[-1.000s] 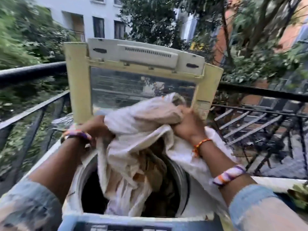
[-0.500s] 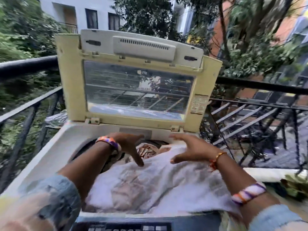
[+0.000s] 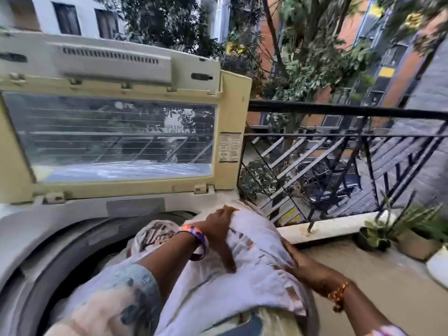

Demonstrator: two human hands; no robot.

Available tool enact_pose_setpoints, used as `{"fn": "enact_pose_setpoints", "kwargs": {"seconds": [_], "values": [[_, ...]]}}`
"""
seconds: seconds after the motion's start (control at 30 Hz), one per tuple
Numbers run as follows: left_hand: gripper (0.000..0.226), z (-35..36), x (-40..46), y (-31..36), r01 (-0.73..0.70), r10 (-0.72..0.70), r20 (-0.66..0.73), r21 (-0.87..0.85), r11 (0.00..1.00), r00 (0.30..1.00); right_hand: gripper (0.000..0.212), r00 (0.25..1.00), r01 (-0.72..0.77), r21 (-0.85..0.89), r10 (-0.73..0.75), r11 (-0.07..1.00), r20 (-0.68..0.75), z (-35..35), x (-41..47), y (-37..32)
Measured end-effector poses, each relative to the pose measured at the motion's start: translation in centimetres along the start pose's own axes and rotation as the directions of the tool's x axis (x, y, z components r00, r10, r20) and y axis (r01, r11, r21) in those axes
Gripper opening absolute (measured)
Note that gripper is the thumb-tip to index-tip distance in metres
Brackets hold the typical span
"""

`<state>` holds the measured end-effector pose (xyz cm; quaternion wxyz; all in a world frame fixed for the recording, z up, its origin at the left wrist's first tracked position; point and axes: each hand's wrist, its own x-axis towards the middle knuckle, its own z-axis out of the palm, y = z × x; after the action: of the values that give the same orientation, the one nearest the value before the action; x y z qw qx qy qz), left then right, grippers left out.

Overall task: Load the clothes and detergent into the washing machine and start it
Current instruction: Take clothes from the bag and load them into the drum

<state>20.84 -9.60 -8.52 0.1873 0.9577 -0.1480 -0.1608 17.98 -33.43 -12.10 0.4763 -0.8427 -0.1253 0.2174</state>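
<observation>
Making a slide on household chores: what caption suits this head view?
Both hands, left hand and right hand, press a white cloth into the open top-loading washing machine on a balcony.

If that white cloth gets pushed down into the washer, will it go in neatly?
Probably not neatly: the white cloth looks floppy, creasing under the left hand. It likely bunches, and its part draped over the washing machine rim near the right hand may slip out.

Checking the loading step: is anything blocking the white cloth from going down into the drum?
Nothing visible does. The lid stands open, and the white cloth lies over the drum opening and right rim, with both hands on it.
</observation>
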Motion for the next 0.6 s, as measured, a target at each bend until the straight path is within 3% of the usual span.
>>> {"fn": "enact_pose_setpoints", "kwargs": {"seconds": [0.2, 0.43, 0.53, 0.6], "values": [[0.128, -0.1, 1.6, 0.3, 0.022, -0.02, 0.025, -0.084, 0.996, 0.999, 0.133, 1.0, 0.007, 0.051, -0.006, 0.999, -0.006, 0.0, 1.6, 2.1], [0.058, 0.6, 1.5, 0.7, 0.009, -0.006, 0.015, -0.179, 0.984, 1.0, 0.149, 1.0, -0.023, 0.054, 0.023, 0.998, -0.004, -0.8, 2.4, 3.0], [0.041, 0.6, 1.5, 0.5, -0.025, 0.017, -0.03, -0.306, 0.952, 0.999, 0.176, 0.994, -0.086, 0.181, 0.095, 0.98, -0.046, -0.8, 1.8, 2.7], [0.036, -0.4, 1.4, 1.0, -0.068, 0.032, -0.098, -0.388, 0.919, 0.995, 0.181, 0.987, -0.047, 0.306, 0.091, 0.951, -0.132, -0.5, 1.1, 2.8]]}}
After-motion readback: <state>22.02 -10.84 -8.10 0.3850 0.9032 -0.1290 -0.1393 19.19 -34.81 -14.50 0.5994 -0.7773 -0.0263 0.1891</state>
